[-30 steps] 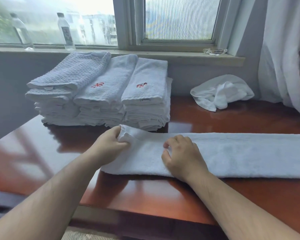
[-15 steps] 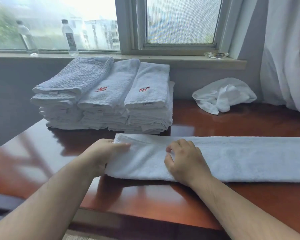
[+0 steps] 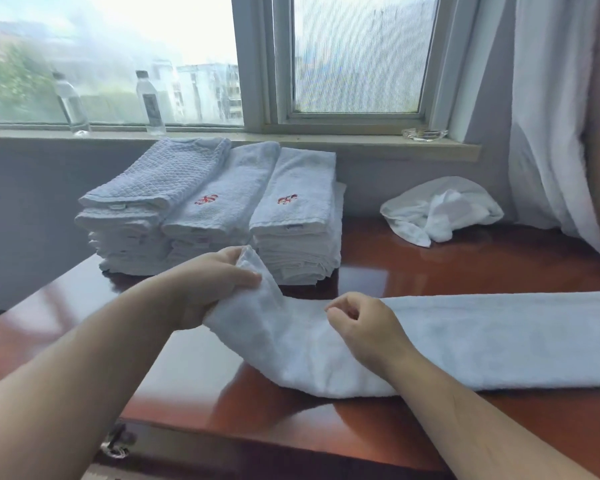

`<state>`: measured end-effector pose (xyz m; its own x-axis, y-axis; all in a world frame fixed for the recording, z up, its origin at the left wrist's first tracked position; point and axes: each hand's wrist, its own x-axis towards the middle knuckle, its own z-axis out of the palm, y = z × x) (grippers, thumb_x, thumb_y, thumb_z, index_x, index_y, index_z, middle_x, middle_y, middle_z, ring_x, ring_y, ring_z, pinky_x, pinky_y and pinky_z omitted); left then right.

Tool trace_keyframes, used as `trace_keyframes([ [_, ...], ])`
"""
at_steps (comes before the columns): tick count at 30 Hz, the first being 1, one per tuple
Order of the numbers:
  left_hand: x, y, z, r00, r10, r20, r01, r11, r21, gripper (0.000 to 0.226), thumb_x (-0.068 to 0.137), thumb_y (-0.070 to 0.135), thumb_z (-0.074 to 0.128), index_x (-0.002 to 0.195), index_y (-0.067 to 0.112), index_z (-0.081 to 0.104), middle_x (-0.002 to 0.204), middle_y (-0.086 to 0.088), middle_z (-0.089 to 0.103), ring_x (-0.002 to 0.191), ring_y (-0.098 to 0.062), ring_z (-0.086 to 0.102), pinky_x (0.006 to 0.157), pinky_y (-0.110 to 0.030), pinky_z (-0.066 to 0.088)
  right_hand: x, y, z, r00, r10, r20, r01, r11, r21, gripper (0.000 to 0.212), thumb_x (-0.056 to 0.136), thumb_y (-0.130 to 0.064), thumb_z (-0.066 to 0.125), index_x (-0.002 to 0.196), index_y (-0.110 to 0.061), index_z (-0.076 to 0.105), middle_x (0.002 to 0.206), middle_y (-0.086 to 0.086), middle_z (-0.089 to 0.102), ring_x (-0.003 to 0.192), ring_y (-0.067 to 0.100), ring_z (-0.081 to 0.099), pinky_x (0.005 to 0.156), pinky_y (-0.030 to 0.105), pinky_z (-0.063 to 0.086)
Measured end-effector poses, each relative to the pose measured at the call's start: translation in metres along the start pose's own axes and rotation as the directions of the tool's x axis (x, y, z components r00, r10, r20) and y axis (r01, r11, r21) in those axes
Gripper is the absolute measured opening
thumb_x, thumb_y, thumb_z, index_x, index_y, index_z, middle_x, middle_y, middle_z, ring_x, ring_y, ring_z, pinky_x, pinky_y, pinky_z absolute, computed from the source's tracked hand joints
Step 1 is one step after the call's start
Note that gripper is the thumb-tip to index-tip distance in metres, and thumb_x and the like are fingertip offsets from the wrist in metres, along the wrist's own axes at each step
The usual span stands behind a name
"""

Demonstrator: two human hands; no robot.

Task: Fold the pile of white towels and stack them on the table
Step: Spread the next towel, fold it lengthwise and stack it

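The wooden table (image 3: 430, 271) carries a stack of folded towels (image 3: 215, 216) at the back left, under the window, and one crumpled towel (image 3: 440, 209) at the back right. Across the front lies a long towel (image 3: 482, 341) already folded into a narrow strip that runs off the right edge of view. The step in hand looks like the crosswise fold: the left hand (image 3: 208, 285) grips the strip's left end, thumb on top, and holds it raised off the table. The right hand (image 3: 364, 327) rests on the strip near its middle, fingers curled; whether it pinches cloth I cannot tell. Next, the raised end probably needs carrying rightward over that hand.
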<state>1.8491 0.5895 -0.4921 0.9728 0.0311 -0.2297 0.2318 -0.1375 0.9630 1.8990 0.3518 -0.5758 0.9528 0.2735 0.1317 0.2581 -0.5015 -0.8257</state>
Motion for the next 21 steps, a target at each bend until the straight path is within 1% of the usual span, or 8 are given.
trace_keyframes([
  [2,0.004,0.012,0.020,1.000,-0.011,-0.012,0.011,1.000,0.002,0.011,0.098,0.005,0.056,0.105,0.013,0.060,0.089,-0.010,0.071,0.082,-0.024,0.070,0.066,-0.032,0.056,0.000,0.002,-0.012,0.997,0.079,0.025,-0.082,0.969,0.232,0.016,0.094,-0.028,0.062,0.086,-0.018,0.071,0.068,-0.008,0.067,0.060,0.004,0.060,0.060,0.019,0.048],
  [4,0.011,0.022,0.047,0.999,-0.033,-0.013,0.033,0.999,0.034,0.007,0.097,0.008,0.059,0.102,0.013,0.056,0.089,-0.013,0.057,0.079,-0.028,0.058,0.070,-0.038,0.047,-0.001,0.003,-0.029,0.985,0.152,0.081,-0.172,0.891,0.419,0.023,0.099,-0.026,0.058,0.091,-0.008,0.070,0.069,0.003,0.067,0.060,0.015,0.062,0.061,0.029,0.052],
  [6,0.020,0.031,0.079,0.999,-0.045,0.017,0.043,0.997,0.064,0.007,0.094,0.007,0.059,0.099,0.010,0.055,0.078,-0.015,0.049,0.067,-0.029,0.051,0.065,-0.037,0.043,-0.003,0.006,-0.049,0.963,0.246,0.110,-0.266,0.798,0.541,0.031,0.103,-0.029,0.052,0.093,-0.004,0.068,0.070,0.008,0.068,0.062,0.021,0.065,0.061,0.033,0.054],
  [8,0.030,0.039,0.113,0.997,-0.055,0.056,0.052,0.997,0.054,0.006,0.093,0.004,0.058,0.094,0.007,0.053,0.066,-0.011,0.046,0.051,-0.024,0.049,0.050,-0.027,0.042,-0.007,0.014,-0.071,0.932,0.335,0.137,-0.345,0.711,0.613,0.041,0.104,-0.038,0.049,0.096,-0.002,0.068,0.076,0.014,0.071,0.065,0.027,0.068,0.061,0.034,0.054],
  [13,0.058,0.060,0.195,0.993,-0.040,0.112,0.047,0.998,-0.053,0.011,0.090,0.002,0.058,0.079,0.007,0.056,0.057,-0.006,0.048,0.044,-0.019,0.048,0.047,-0.025,0.046,-0.017,0.049,-0.138,0.896,0.387,0.216,-0.425,0.614,0.665,0.077,0.100,-0.068,0.032,0.114,-0.001,0.066,0.098,0.023,0.074,0.080,0.033,0.074,0.066,0.038,0.057],
  [16,0.071,0.066,0.239,0.985,0.021,0.171,-0.002,0.994,-0.113,0.006,0.091,0.006,0.061,0.092,0.012,0.060,0.077,-0.009,0.055,0.065,-0.020,0.055,0.060,-0.029,0.050,-0.020,0.069,-0.176,0.907,0.370,0.200,-0.386,0.541,0.747,0.088,0.095,-0.076,0.029,0.123,0.000,0.063,0.112,0.026,0.072,0.097,0.038,0.073,0.081,0.045,0.058],
  [19,0.080,0.059,0.262,0.961,0.100,0.257,-0.095,0.995,-0.035,0.028,0.097,0.024,0.065,0.124,0.024,0.061,0.096,0.001,0.067,0.084,-0.015,0.061,0.079,-0.029,0.046,-0.024,0.085,-0.203,0.895,0.362,0.260,-0.408,0.432,0.804,0.097,0.092,-0.080,0.027,0.129,0.001,0.065,0.125,0.024,0.068,0.114,0.039,0.068,0.093,0.048,0.054],
  [21,0.084,0.045,0.262,0.972,0.155,0.176,-0.169,0.983,0.068,0.040,0.099,0.033,0.060,0.138,0.027,0.054,0.103,0.003,0.071,0.088,-0.011,0.063,0.074,-0.023,0.043,-0.028,0.093,-0.210,0.872,0.380,0.308,-0.471,0.484,0.737,0.094,0.090,-0.083,0.027,0.124,-0.007,0.072,0.127,0.017,0.069,0.117,0.033,0.067,0.101,0.046,0.050],
])
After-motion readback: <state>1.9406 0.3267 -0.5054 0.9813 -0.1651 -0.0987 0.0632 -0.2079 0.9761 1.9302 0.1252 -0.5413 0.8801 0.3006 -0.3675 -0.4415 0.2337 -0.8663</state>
